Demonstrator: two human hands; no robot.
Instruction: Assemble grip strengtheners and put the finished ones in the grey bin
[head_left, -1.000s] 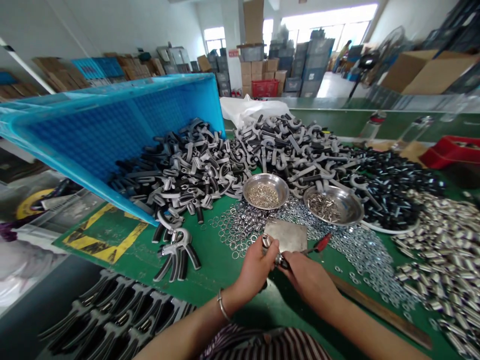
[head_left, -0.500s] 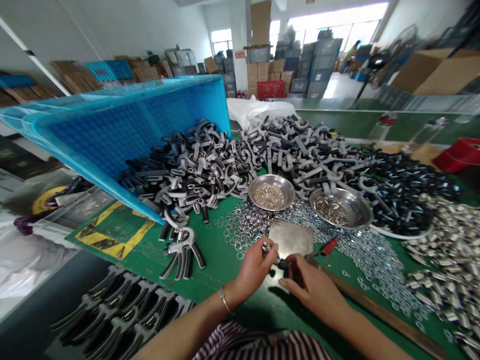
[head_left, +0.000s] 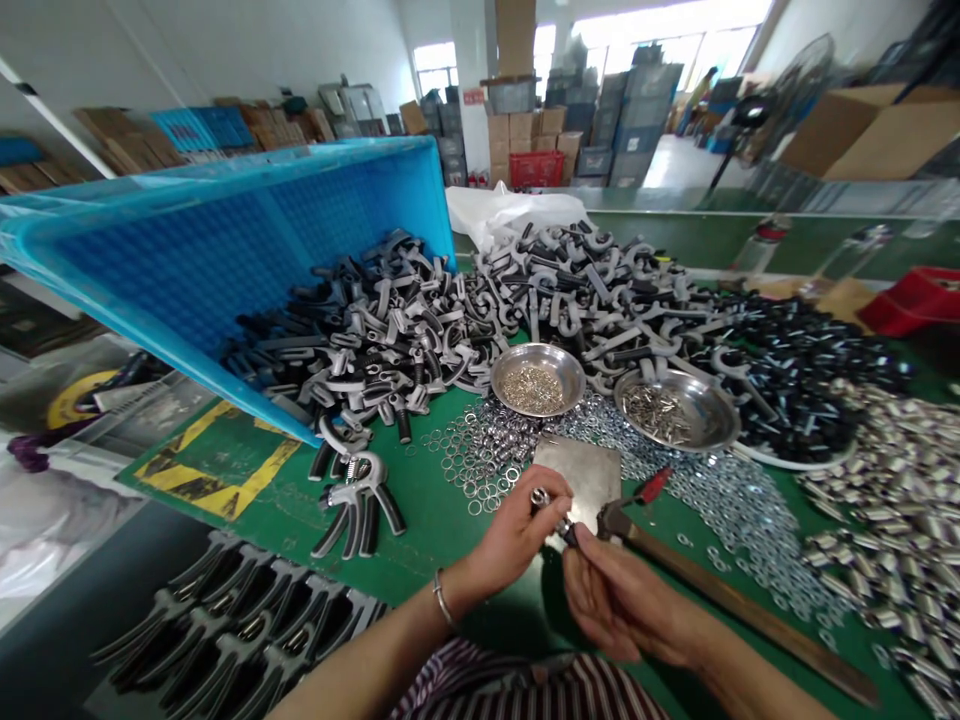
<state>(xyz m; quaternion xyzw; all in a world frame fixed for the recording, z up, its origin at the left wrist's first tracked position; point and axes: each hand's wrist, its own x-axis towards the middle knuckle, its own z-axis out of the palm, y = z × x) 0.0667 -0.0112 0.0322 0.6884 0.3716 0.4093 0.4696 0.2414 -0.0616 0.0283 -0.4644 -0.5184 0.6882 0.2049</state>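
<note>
- Small metal part [head_left: 539, 498] is between the hands, above the near edge of the metal plate [head_left: 583, 465].
- Left hand [head_left: 517, 535] grips it, thumb against curled fingers, ring-like end poking out. Right hand [head_left: 628, 592] pinches the dark end, lower fingers loosely bent. Exact contact there is partly hidden.
- Best handling, my read: left grip as the fixed side, right fingertips do the fine work. Line both ends up before pushing or turning – skewed, it'd likely bind.
- Pinch near the joint, don't squeeze hard; smooth metal probably slips.
- Room: bare green desk [head_left: 439, 550] left of the left hand, as far as the assembled grips [head_left: 364, 505]. Best way out.
- Right is tight – hammer [head_left: 720, 580] lies just beside that hand, red-handled tool [head_left: 652, 487] past its head.
- Ahead: loose rings [head_left: 480, 485] left of the plate, bowl [head_left: 536, 354] beyond. Lift over, don't sweep.
- Desk's front-left edge drops to stacked grips [head_left: 232, 620]; mind the forearm.
</note>
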